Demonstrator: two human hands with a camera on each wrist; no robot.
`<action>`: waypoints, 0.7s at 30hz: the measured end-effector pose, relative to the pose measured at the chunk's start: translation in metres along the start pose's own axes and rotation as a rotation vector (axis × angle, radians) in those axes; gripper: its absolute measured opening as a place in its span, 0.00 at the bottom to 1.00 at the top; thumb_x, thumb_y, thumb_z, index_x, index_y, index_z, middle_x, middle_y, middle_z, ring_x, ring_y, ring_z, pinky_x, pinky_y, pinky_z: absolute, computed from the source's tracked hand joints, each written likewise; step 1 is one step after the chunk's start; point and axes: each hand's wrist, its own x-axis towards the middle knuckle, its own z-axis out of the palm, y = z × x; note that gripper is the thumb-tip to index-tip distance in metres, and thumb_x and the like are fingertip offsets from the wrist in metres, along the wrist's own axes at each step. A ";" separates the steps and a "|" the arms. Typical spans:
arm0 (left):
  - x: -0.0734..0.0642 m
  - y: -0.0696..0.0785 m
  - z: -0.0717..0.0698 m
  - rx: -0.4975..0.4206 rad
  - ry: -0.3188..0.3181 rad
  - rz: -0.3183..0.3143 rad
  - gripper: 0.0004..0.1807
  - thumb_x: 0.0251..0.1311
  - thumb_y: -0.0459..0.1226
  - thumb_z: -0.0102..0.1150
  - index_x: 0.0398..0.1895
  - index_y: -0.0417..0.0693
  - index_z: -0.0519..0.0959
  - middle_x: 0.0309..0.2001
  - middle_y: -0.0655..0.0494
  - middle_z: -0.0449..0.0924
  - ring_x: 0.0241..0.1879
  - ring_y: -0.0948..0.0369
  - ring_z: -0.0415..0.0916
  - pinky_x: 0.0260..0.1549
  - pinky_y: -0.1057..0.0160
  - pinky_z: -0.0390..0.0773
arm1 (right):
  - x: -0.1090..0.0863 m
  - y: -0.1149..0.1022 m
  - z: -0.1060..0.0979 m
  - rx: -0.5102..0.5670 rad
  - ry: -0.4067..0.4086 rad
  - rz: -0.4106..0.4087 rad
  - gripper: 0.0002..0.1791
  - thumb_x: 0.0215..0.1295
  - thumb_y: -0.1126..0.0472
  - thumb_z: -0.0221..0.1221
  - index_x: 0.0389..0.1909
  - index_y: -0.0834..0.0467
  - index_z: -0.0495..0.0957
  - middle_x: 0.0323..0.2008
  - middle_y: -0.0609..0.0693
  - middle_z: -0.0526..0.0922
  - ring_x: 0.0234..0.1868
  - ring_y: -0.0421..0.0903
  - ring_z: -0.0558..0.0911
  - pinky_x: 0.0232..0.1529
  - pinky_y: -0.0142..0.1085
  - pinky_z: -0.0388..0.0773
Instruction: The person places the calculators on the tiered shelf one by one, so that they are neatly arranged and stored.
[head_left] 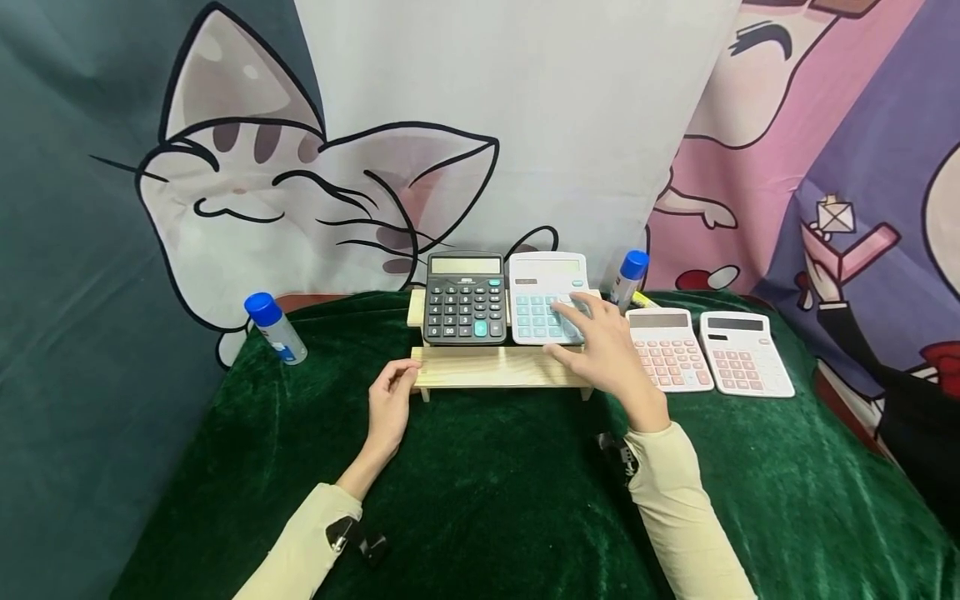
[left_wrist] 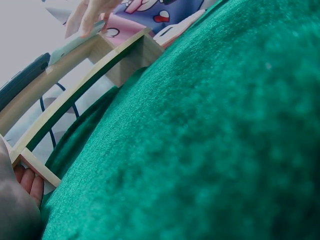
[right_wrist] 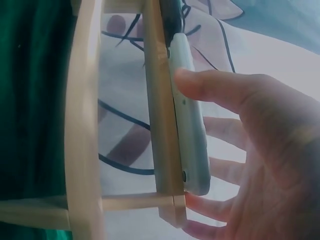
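Observation:
A two-tier wooden rack [head_left: 487, 367] stands on the cloth. On its upper tier a black calculator [head_left: 465, 300] and a white calculator with blue keys [head_left: 546, 292] lean back side by side. My left hand [head_left: 392, 400] grips the left end of the lower tier, with curled fingers [left_wrist: 30, 182] against the end piece. Over the lower right of the white calculator, my right hand [head_left: 603, 342] is spread. Its thumb [right_wrist: 210, 86] rests at the calculator's lower edge, and the other fingers reach over the key side and right end.
Two white calculators with pink keys, one nearer [head_left: 670, 350] and one farther right [head_left: 747, 354], lie right of the rack. Blue-capped bottles stand at the left [head_left: 277, 327] and behind the rack's right end [head_left: 628, 279]. Green velvet cloth [head_left: 480, 483] covers the table before a cartoon backdrop.

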 end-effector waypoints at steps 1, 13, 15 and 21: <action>-0.002 0.004 0.000 0.002 -0.003 -0.002 0.12 0.73 0.32 0.50 0.49 0.32 0.79 0.45 0.49 0.77 0.37 0.66 0.75 0.42 0.66 0.80 | 0.000 -0.001 0.001 0.001 0.003 0.002 0.37 0.61 0.44 0.67 0.70 0.49 0.70 0.74 0.61 0.60 0.72 0.67 0.58 0.68 0.67 0.52; -0.010 0.023 0.001 0.015 -0.009 -0.003 0.12 0.73 0.32 0.50 0.49 0.31 0.79 0.46 0.46 0.78 0.37 0.67 0.75 0.43 0.64 0.80 | 0.000 -0.004 0.009 0.040 0.022 -0.024 0.37 0.66 0.44 0.63 0.73 0.51 0.66 0.76 0.60 0.56 0.76 0.65 0.53 0.72 0.66 0.48; -0.010 0.023 0.001 0.016 -0.013 -0.003 0.12 0.73 0.32 0.50 0.50 0.31 0.78 0.47 0.44 0.77 0.38 0.67 0.75 0.43 0.63 0.80 | 0.000 -0.004 0.009 0.043 0.023 -0.027 0.37 0.66 0.44 0.63 0.73 0.50 0.65 0.76 0.60 0.56 0.76 0.64 0.53 0.72 0.66 0.48; -0.008 0.021 0.002 0.020 -0.010 -0.008 0.12 0.73 0.31 0.49 0.50 0.29 0.78 0.46 0.44 0.77 0.38 0.66 0.75 0.42 0.64 0.80 | 0.000 -0.002 0.009 0.047 0.027 -0.041 0.37 0.66 0.45 0.63 0.73 0.50 0.66 0.76 0.60 0.56 0.76 0.64 0.53 0.72 0.66 0.49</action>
